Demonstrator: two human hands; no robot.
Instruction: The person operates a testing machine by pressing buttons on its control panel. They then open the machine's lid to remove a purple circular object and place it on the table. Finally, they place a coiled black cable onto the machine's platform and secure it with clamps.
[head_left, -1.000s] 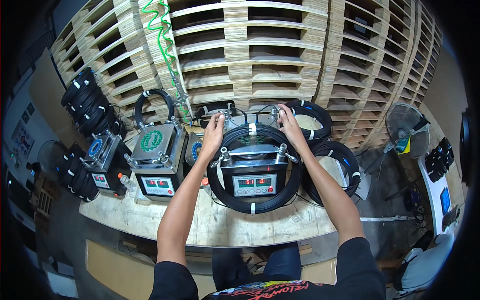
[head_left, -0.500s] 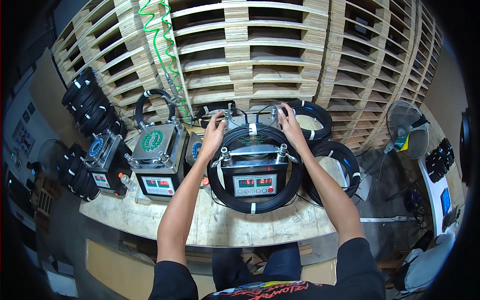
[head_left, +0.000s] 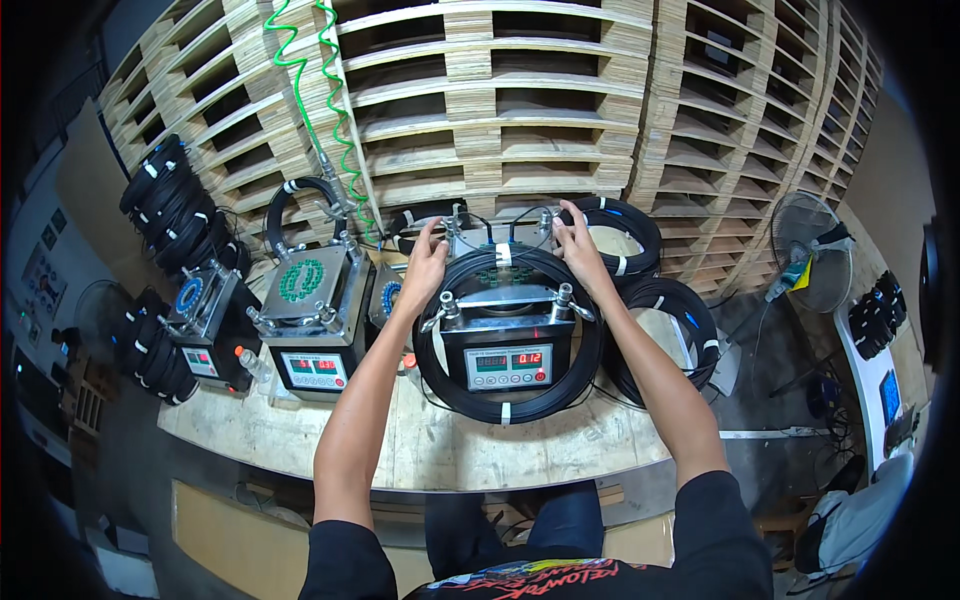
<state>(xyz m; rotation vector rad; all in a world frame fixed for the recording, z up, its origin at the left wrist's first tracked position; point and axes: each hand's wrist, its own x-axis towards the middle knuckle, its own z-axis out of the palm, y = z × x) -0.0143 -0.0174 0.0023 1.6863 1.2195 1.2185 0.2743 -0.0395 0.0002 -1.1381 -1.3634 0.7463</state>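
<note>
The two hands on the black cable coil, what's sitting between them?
In the head view, between the left hand and the right hand lies the far arc of the black cable coil, with a white tie, over the metal machine.

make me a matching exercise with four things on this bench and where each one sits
Things:
1. black cable coil
2. green spiral hose
3. standing fan
4. left hand

Places:
A. hanging down in front of the stacked pallets
B. on the floor to the right of the bench
C. looped around the middle machine
D. on the far left edge of that coil

Pairs: 1-C, 2-A, 3-B, 4-D
</note>
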